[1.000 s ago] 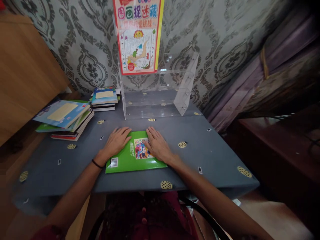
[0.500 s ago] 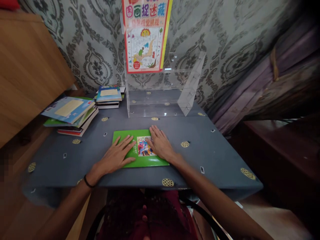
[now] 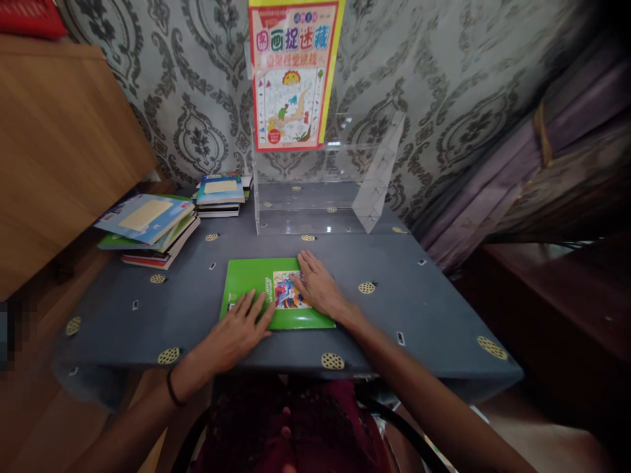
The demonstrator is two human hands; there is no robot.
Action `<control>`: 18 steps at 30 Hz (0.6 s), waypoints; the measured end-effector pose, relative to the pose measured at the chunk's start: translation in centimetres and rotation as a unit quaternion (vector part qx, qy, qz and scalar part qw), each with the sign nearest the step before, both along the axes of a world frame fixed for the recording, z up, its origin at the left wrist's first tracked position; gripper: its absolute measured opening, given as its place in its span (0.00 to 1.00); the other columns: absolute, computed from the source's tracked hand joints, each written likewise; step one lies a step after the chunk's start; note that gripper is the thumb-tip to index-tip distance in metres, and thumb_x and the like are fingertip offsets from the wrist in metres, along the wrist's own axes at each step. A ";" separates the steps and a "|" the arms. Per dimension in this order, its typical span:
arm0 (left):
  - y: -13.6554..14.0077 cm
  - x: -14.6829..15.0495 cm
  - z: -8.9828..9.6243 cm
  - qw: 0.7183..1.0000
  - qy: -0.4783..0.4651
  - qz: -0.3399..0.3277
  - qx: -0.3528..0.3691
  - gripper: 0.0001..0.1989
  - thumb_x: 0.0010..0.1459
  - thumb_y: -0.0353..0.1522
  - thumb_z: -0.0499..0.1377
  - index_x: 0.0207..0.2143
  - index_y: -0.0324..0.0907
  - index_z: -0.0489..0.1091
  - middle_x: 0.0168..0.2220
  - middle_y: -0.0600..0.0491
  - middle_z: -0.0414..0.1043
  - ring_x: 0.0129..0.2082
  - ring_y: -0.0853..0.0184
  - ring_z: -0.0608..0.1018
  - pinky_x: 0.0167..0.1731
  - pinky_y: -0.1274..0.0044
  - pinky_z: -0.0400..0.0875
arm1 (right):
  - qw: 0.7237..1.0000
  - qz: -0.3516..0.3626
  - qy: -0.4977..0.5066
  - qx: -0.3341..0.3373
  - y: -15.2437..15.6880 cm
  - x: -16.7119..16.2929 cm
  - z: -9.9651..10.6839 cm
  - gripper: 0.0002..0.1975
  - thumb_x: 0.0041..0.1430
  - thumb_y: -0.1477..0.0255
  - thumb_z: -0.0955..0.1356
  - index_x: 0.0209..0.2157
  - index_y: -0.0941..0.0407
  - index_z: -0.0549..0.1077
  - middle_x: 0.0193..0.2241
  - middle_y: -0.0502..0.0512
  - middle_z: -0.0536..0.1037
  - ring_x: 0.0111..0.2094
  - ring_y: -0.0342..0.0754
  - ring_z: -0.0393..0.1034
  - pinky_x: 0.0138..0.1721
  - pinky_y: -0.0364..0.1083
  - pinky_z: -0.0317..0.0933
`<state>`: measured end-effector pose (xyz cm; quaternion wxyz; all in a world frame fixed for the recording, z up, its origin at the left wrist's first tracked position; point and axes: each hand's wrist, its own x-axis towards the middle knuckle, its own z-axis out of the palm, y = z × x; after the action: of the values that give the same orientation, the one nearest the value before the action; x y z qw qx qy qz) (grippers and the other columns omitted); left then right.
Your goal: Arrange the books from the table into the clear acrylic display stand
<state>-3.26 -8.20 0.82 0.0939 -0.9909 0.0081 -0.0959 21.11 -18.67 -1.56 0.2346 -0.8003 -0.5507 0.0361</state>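
Note:
A thin green book [image 3: 251, 279] with a colourful picture on its cover lies flat and sideways on the table, near its front edge. My left hand [image 3: 241, 332] rests on the book's lower left part, fingers stretched out and slightly apart, the palm over the near edge. On the book's right side lies my right hand [image 3: 318, 286], open and flat, its fingers pointing away from me and covering part of the cover picture. Neither hand grips anything. A dark band circles my left wrist.
A clear acrylic rack [image 3: 377, 174] stands at the back, with a red-and-yellow picture book [image 3: 290, 85] upright on it. Two book stacks, one nearer [image 3: 148, 223] and one farther [image 3: 221, 194], sit at the left. Left of the patterned tablecloth [image 3: 434, 328] is a wooden cabinet [image 3: 64, 144].
My left hand has slid toward me, from the book's left middle to its lower left edge, uncovering more of the cover. My right hand stays in place on the book. The view has shifted slightly.

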 end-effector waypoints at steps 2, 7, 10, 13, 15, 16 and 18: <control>-0.5 -0.2 -0.2 0.999 -0.010 -0.004 0.036 0.25 0.71 0.35 0.49 0.67 0.37 0.54 0.62 0.33 0.64 0.62 0.45 0.69 0.58 0.56 0.67 | 1.000 0.005 0.000 0.002 0.1 0.1 0.0 0.37 0.68 0.56 0.58 0.66 0.69 0.59 0.68 0.73 0.58 0.70 0.62 0.48 0.69 0.60 0.46; -0.1 -0.1 0.0 0.998 -0.020 -0.027 0.056 0.21 0.69 0.29 0.49 0.63 0.37 0.60 0.58 0.36 0.70 0.59 0.49 0.73 0.56 0.58 0.70 | 0.999 0.024 0.022 0.000 0.0 0.7 0.0 0.39 0.67 0.53 0.59 0.68 0.68 0.57 0.68 0.72 0.57 0.70 0.62 0.47 0.69 0.59 0.44; 0.4 0.3 0.8 0.996 -0.034 -0.048 0.067 0.17 0.69 0.28 0.50 0.59 0.37 0.63 0.53 0.38 0.74 0.55 0.52 0.76 0.53 0.61 0.72 | 0.997 0.050 0.055 -0.001 -0.4 1.3 0.0 0.41 0.66 0.49 0.59 0.69 0.63 0.55 0.70 0.67 0.53 0.71 0.61 0.43 0.69 0.61 0.42; 0.7 0.6 1.9 0.990 -0.057 -0.066 0.108 0.15 0.70 0.31 0.50 0.55 0.35 0.65 0.48 0.40 0.77 0.49 0.54 0.80 0.46 0.66 0.75 | 0.991 0.074 0.111 0.009 -0.8 2.1 0.6 0.39 0.66 0.46 0.57 0.68 0.56 0.60 0.71 0.61 0.54 0.72 0.59 0.42 0.69 0.61 0.42; 0.9 0.8 2.6 0.986 -0.090 -0.078 0.115 0.14 0.71 0.32 0.48 0.52 0.35 0.66 0.45 0.42 0.78 0.45 0.56 0.81 0.41 0.69 0.76 | 0.984 0.079 0.158 0.024 -0.9 2.7 1.4 0.37 0.66 0.44 0.55 0.63 0.53 0.68 0.68 0.60 0.61 0.71 0.59 0.47 0.69 0.63 0.43; 1.0 0.9 2.9 0.985 -0.109 -0.080 0.107 0.13 0.71 0.32 0.47 0.51 0.35 0.66 0.43 0.42 0.79 0.44 0.57 0.82 0.39 0.70 0.76 | 0.979 0.077 0.186 0.035 -0.9 2.9 1.8 0.37 0.66 0.43 0.54 0.60 0.52 0.72 0.66 0.60 0.65 0.69 0.60 0.52 0.68 0.63 0.45; 1.4 1.0 3.5 0.984 -0.145 -0.071 0.074 0.13 0.72 0.30 0.45 0.50 0.36 0.66 0.38 0.45 0.79 0.38 0.61 0.82 0.34 0.74 0.76 | 0.963 0.065 0.253 0.064 -1.0 3.4 2.8 0.37 0.66 0.42 0.53 0.51 0.51 0.79 0.61 0.59 0.72 0.64 0.61 0.61 0.66 0.63 0.49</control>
<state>-2.23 -6.78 4.31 0.1601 -0.9538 0.0714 -0.2438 24.50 -19.67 1.27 0.4141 -0.7107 -0.5257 0.2170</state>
